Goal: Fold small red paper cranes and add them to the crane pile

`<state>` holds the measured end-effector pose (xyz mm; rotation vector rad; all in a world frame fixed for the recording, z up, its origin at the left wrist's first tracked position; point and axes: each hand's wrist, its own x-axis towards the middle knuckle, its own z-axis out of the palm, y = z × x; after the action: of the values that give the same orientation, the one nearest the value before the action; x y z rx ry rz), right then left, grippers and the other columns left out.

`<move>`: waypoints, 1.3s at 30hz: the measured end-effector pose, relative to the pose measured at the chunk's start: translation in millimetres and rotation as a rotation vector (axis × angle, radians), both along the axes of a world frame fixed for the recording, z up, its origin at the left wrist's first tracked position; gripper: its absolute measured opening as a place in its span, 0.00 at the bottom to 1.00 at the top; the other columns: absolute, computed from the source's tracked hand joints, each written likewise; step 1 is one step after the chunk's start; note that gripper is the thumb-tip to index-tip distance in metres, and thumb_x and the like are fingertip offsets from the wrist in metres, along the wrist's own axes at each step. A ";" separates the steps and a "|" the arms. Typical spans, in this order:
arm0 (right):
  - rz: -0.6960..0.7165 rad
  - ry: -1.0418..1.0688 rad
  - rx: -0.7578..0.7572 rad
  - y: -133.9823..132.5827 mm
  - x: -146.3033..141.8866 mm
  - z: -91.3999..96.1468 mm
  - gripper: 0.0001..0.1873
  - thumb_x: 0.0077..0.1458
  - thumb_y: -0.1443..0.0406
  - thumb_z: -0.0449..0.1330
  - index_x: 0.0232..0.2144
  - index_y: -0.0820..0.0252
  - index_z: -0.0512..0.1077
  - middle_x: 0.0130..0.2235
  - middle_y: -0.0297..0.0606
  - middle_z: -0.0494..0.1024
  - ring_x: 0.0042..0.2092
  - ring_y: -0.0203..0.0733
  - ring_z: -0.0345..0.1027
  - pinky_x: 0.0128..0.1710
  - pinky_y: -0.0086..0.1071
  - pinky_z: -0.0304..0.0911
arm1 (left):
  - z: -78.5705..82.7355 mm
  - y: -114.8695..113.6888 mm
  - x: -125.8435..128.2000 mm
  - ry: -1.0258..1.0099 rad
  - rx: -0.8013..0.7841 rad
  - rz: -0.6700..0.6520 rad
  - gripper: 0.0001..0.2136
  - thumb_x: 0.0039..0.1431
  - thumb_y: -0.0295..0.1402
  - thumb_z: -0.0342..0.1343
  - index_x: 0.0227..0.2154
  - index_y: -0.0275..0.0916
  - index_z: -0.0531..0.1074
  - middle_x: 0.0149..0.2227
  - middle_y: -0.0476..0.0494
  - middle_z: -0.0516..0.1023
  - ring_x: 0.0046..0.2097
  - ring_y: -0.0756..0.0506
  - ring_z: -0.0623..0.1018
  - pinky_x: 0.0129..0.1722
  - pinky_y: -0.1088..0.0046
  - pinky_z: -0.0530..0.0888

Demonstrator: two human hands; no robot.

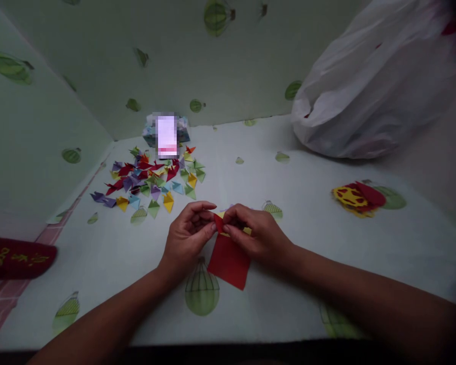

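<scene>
Between my two hands, at the middle of the table, is a small folded piece of red paper (219, 223). My left hand (193, 223) pinches its left side between thumb and fingers. On the other side, my right hand (251, 227) is closed on it with thumb and fingertips. Just below lies a flat red paper square (230, 261), partly under my right hand. Bits of yellow paper (247, 231) show around my right fingers; how far they extend is hidden. The exact folds of the held piece are too small to make out.
Many folded paper pieces (152, 180) in several colours lie at the back left, before a lit screen (167, 134) leaning on a box (184, 129). A white plastic bag (349, 101) stands back right, near red and yellow cutouts (359, 197). A dark red object (19, 257) is at far left.
</scene>
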<state>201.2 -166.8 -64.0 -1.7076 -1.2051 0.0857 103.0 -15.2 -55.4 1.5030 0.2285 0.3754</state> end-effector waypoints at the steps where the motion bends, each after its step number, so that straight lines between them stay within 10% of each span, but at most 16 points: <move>1: -0.005 -0.041 -0.002 -0.2 -0.2 -1.0 0.04 0.57 0.74 0.57 0.32 0.62 0.68 0.29 0.35 0.74 0.29 0.34 0.65 0.30 0.28 0.57 | 0.2 -0.3 -0.1 -0.001 0.004 0.000 0.12 0.54 0.24 0.63 0.42 0.41 0.74 0.32 0.52 0.77 0.35 0.55 0.77 0.36 0.83 0.74; 7: -0.023 -0.141 -0.029 0.1 -0.3 -2.8 0.07 0.59 0.73 0.53 0.32 0.64 0.70 0.30 0.39 0.77 0.29 0.36 0.67 0.31 0.30 0.57 | 0.1 -2.1 -0.7 -0.038 0.094 -0.011 0.12 0.53 0.23 0.63 0.40 0.41 0.73 0.34 0.52 0.78 0.36 0.54 0.78 0.38 0.83 0.76; 24: -0.106 0.624 -0.051 3.2 -1.8 7.4 0.09 0.52 0.62 0.60 0.25 0.58 0.65 0.24 0.30 0.69 0.26 0.33 0.61 0.26 0.29 0.55 | -7.1 -5.1 -4.5 -0.144 0.419 -0.062 0.12 0.57 0.21 0.60 0.42 0.42 0.70 0.36 0.52 0.78 0.37 0.54 0.79 0.39 0.81 0.77; 31: 0.096 0.902 -0.018 2.6 -0.9 7.6 0.10 0.55 0.59 0.61 0.30 0.61 0.70 0.26 0.32 0.73 0.27 0.34 0.64 0.29 0.30 0.61 | -9.1 -3.3 -4.2 -0.150 0.537 0.015 0.14 0.57 0.21 0.58 0.44 0.41 0.68 0.35 0.50 0.77 0.37 0.52 0.79 0.40 0.77 0.78; 39: 0.083 0.662 0.003 2.4 0.1 2.8 0.07 0.56 0.63 0.61 0.33 0.61 0.75 0.34 0.38 0.77 0.35 0.38 0.70 0.38 0.35 0.65 | -8.0 -2.5 -5.2 -0.161 0.706 0.081 0.14 0.58 0.21 0.56 0.44 0.42 0.68 0.32 0.51 0.75 0.35 0.51 0.78 0.39 0.75 0.77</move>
<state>201.3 -164.4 -61.2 -1.4507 -0.7705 0.6465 97.8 -17.7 -63.4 2.1454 0.0227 0.6860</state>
